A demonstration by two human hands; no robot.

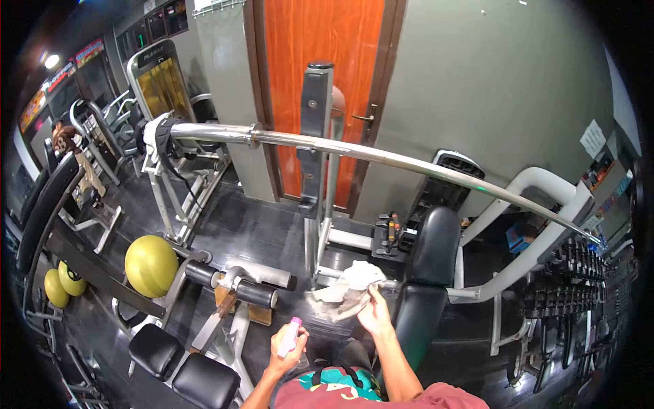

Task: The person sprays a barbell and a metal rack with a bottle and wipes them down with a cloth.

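My left hand (pixel 289 343) is closed around a small bottle (pixel 291 334) with a pink top, held low in front of my body. To its right, my right hand (pixel 375 312) grips a crumpled whitish cloth (pixel 351 290) by its right edge, and the cloth hangs over the dark floor. Above both hands, a long metal barbell (pixel 381 155) crosses the view, resting at an upright post (pixel 316 109). Just right of my right hand is a black padded bench (pixel 417 317) with a raised backrest (pixel 433 245).
A yellow exercise ball (pixel 151 266) and black padded seats (pixel 204 380) are at the left. A person (pixel 75 153) stands among machines at the far left. An orange door (pixel 286 82) is behind the barbell. Dumbbell racks (pixel 565 300) line the right side.
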